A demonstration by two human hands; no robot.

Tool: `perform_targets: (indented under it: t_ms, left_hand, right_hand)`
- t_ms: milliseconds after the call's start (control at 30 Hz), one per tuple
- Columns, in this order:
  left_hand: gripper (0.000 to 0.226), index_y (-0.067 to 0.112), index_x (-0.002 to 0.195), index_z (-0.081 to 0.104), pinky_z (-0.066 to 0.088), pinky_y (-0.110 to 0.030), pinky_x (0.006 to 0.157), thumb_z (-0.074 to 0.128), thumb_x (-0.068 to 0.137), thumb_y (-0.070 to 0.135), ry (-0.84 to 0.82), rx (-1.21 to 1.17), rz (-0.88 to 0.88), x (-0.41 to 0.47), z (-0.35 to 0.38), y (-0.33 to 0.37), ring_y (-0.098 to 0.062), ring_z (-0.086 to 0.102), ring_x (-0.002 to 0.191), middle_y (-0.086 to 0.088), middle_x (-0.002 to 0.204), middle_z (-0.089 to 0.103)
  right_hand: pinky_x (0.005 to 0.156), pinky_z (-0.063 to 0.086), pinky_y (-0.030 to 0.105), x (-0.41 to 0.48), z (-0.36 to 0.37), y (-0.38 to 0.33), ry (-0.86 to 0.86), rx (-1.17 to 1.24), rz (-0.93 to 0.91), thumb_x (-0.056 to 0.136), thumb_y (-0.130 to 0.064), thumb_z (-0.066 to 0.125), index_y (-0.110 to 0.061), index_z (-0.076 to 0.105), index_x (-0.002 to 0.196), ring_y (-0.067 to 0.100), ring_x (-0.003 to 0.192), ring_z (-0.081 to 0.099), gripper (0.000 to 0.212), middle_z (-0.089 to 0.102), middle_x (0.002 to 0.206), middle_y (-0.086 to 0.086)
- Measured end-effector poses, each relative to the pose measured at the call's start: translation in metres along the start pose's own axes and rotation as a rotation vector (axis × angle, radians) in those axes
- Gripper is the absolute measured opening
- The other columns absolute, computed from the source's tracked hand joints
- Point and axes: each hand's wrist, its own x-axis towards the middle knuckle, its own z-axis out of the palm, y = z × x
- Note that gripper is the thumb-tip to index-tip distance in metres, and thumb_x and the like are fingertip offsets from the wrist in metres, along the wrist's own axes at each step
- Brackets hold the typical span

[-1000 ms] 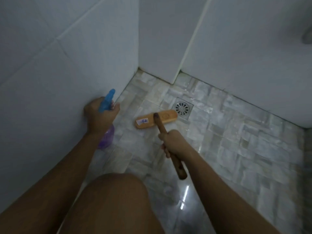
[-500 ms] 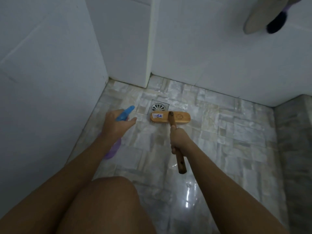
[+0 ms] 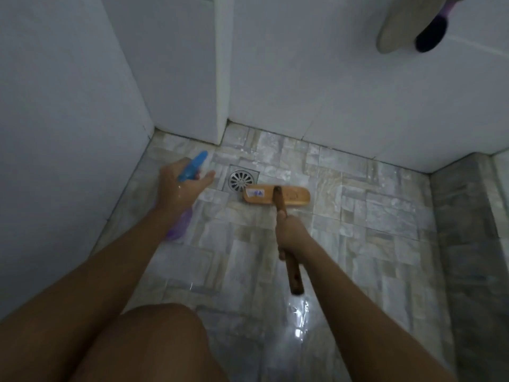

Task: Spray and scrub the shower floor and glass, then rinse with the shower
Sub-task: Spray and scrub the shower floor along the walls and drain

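Most of the translucent purple spray bottle with the blue trigger head (image 3: 192, 167) is hidden. The left hand (image 3: 179, 188) and forearm cover it, so only the blue nozzle pokes out above the knuckles and a slice of purple body shows under the wrist, close to the left wall. That hand's fingers are wrapped round the bottle's neck, with one digit stretched towards the drain (whether any finger sits on the trigger, I cannot tell).

The right hand (image 3: 292, 235) has its fingers closed round the dark, round wooden handle of the long-handled wooden scrubbing brush (image 3: 293, 195), about midway along. The butt end sticks out behind the wrist. The brush head is a flat, round-ended block of pale orange wood with a small white-and-blue sticker. Its bristles are out of sight underneath. It lies on the shower floor (image 3: 371, 216), its left end at the corner of the round slotted metal drain grate (image 3: 241, 181) in its square frame.

The floor is grey and beige stone-look tile in a blocky pattern, wet, with a bright glare (image 3: 298, 321) below the handle's end. The walls (image 3: 330, 92) are large smooth white tiles. A darker stone-look kerb (image 3: 468, 244) runs down the right. At the top right hang a beige oval pad (image 3: 396, 31) and a dark bristly thing with a purple handle (image 3: 431, 35), both cut off and blurred. A bare knee (image 3: 154, 343) fills the bottom edge.
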Motion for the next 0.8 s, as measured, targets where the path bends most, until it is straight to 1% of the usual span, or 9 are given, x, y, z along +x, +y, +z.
perform_targets:
  t_ms: [100,233,367,467,533,600,700,733,800]
  left_hand:
    - [0.032,0.007,0.073,0.062,0.053,-0.035,0.06,0.083,0.079,0.031,0.058,-0.003,0.091,0.013,-0.009,-0.002,-0.027,0.061,0.059,-0.008,0.066,0.063]
    - [0.032,0.006,0.072,0.062,0.049,-0.029,0.056,0.079,0.083,0.031,0.129,0.034,0.252,0.025,-0.013,-0.015,-0.025,0.058,0.055,-0.008,0.064,0.062]
    - [0.029,0.005,0.074,0.064,0.047,-0.027,0.055,0.074,0.089,0.028,0.198,0.042,0.314,0.027,-0.008,-0.026,-0.022,0.057,0.056,-0.009,0.065,0.062]
    - [0.031,0.006,0.074,0.066,0.048,-0.029,0.056,0.071,0.091,0.031,0.249,0.061,0.288,0.033,-0.011,-0.035,-0.02,0.058,0.057,-0.01,0.065,0.063]
    - [0.033,0.005,0.074,0.067,0.05,-0.032,0.056,0.07,0.092,0.033,0.267,0.058,0.26,0.036,-0.013,-0.04,-0.023,0.06,0.057,-0.011,0.065,0.064]
    - [0.033,0.003,0.073,0.066,0.049,-0.031,0.054,0.07,0.092,0.03,0.251,0.067,0.287,0.035,-0.012,-0.041,-0.024,0.059,0.056,-0.011,0.064,0.063]
    - [0.029,0.003,0.07,0.065,0.043,-0.025,0.054,0.071,0.091,0.023,0.226,0.078,0.324,0.033,-0.01,-0.033,-0.017,0.054,0.055,-0.009,0.063,0.061]
    - [0.029,0.004,0.07,0.064,0.041,-0.025,0.053,0.07,0.091,0.022,0.219,0.097,0.339,0.034,-0.009,-0.031,-0.015,0.053,0.055,-0.009,0.062,0.061]
    - [0.031,0.003,0.068,0.062,0.04,-0.028,0.051,0.069,0.092,0.022,0.223,0.136,0.369,0.037,-0.01,-0.03,-0.018,0.052,0.054,-0.01,0.06,0.058]
  right_hand:
    - [0.043,0.046,0.029,0.031,-0.025,-0.035,-0.004,-0.016,-0.065,0.108,-0.039,0.029,-0.006,0.054,0.096,0.023,0.048,0.051,0.043,0.053,0.073,0.014]
    - [0.043,0.046,0.029,0.034,-0.035,-0.036,-0.033,-0.038,-0.08,0.108,-0.023,0.031,-0.008,0.052,0.093,0.023,0.049,0.05,0.03,0.051,0.075,0.014]
    - [0.038,0.045,0.026,-0.005,-0.02,0.011,-0.09,-0.108,-0.026,0.108,-0.046,0.026,-0.008,0.052,0.107,0.021,0.05,0.052,0.046,0.055,0.076,0.011]
    - [0.04,0.047,0.027,0.002,-0.022,0.005,-0.074,-0.108,-0.037,0.108,-0.047,0.026,-0.011,0.051,0.108,0.02,0.05,0.053,0.043,0.055,0.077,0.01]
    - [0.046,0.05,0.032,0.029,-0.025,-0.025,-0.047,-0.091,-0.069,0.109,-0.038,0.031,-0.008,0.051,0.102,0.023,0.051,0.055,0.037,0.055,0.079,0.013]
    - [0.054,0.051,0.035,0.062,-0.024,-0.069,-0.024,-0.056,-0.11,0.108,-0.021,0.037,-0.009,0.048,0.09,0.025,0.055,0.052,0.025,0.053,0.088,0.017]
    - [0.054,0.044,0.033,0.096,-0.025,-0.128,-0.115,0.15,-0.069,0.096,0.011,0.039,-0.015,0.037,0.076,0.021,0.057,0.043,0.032,0.048,0.087,0.017]
    - [0.05,0.042,0.033,0.101,-0.026,-0.137,-0.126,0.155,-0.081,0.095,0.012,0.035,-0.015,0.037,0.078,0.02,0.054,0.042,0.032,0.046,0.08,0.014]
    - [0.044,0.04,0.029,0.1,-0.023,-0.136,-0.066,0.048,-0.144,0.102,-0.001,0.028,-0.013,0.041,0.083,0.019,0.049,0.041,0.027,0.043,0.072,0.01]
